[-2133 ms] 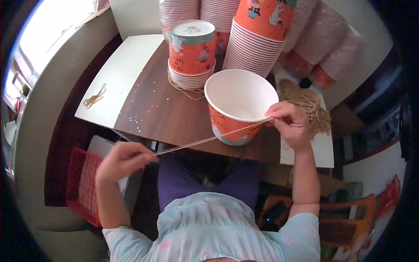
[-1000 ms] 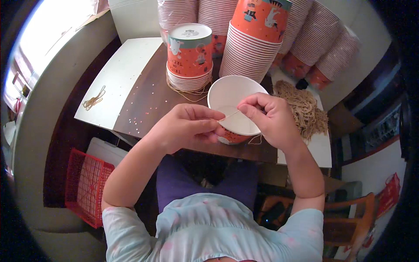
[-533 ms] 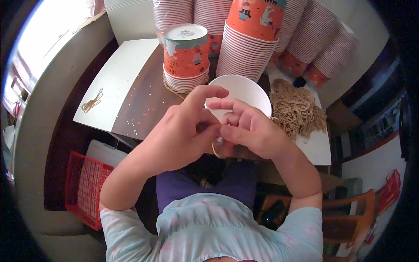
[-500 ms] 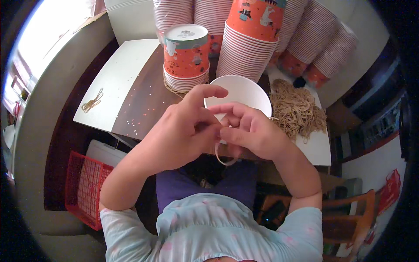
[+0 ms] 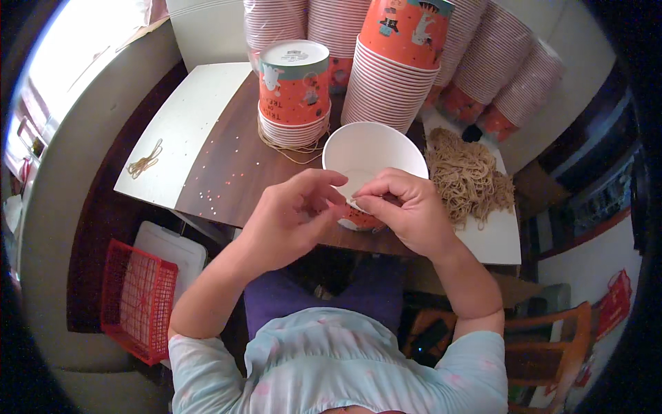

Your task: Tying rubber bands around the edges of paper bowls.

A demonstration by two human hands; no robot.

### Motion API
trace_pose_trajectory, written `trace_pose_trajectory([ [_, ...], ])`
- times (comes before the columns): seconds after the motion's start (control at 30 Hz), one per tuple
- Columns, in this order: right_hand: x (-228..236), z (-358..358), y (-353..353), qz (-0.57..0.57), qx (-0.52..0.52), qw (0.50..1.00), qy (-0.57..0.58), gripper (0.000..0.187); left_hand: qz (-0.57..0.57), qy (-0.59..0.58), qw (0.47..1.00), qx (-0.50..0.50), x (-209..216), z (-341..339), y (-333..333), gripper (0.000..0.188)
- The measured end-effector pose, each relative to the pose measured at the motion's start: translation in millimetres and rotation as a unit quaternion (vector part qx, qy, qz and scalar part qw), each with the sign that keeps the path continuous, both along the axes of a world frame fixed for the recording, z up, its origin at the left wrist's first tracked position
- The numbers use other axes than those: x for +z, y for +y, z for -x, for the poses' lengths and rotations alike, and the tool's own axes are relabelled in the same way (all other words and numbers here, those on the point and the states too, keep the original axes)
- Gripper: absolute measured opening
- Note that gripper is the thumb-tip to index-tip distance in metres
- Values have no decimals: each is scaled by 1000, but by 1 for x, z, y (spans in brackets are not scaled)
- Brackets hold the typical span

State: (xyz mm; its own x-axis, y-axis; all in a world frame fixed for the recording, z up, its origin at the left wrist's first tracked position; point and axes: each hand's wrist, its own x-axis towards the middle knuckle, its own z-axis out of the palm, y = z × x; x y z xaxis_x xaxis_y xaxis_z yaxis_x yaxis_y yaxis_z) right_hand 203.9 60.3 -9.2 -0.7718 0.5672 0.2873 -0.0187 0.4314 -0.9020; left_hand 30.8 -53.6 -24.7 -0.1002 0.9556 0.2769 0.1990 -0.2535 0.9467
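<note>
A paper bucket (image 5: 386, 148), white inside and orange printed outside, stands tilted on the table with its mouth toward me. My right hand (image 5: 407, 207) is at its near rim, thumb and index finger pinched together. Whatever lies between those fingertips is too small to make out. Just left of it, over the bucket's near side, my left hand (image 5: 293, 214) has thumb and fingers apart and holds nothing I can see. A heap of tan cords (image 5: 469, 179) lies right of the bucket. Behind my left hand, a short stack of upturned orange buckets (image 5: 293, 93) has cord loops (image 5: 293, 146) around its base.
A tall stack of upturned buckets (image 5: 389, 79) stands behind the bucket, with plastic-wrapped stacks (image 5: 493, 48) at the back. A cord bundle (image 5: 145, 162) and scattered small dots (image 5: 214, 193) lie on the table's left. A red crate (image 5: 138, 300) is below left, a wooden chair (image 5: 558, 345) right.
My hands have drawn apart; the left moved away from the right and its fingers opened. The pale loop that hung below them is no longer visible. The bucket's orange near side now shows.
</note>
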Motion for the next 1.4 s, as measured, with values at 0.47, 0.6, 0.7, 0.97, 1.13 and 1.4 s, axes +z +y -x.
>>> trace_pose_trajectory([
  [0.47,-2,-8,-17,-25,1,1000,-7,10,-199,218,952,79,0,-15,-7,15],
  [0.6,-1,-14,-27,-141,-13,989,30,15,-228,241,939,91,-2,-25,-14,14],
  [0.7,-5,-14,-29,-374,5,924,78,18,-210,238,944,88,-1,-26,-15,11],
  [0.97,11,-11,19,-354,-80,931,-39,9,-50,201,966,155,4,-4,6,17],
  [1.13,13,0,114,-365,-84,919,-121,8,34,251,945,208,4,18,47,38],
  [1.4,26,14,95,-334,15,880,-337,13,121,-8,987,110,-23,56,70,30],
])
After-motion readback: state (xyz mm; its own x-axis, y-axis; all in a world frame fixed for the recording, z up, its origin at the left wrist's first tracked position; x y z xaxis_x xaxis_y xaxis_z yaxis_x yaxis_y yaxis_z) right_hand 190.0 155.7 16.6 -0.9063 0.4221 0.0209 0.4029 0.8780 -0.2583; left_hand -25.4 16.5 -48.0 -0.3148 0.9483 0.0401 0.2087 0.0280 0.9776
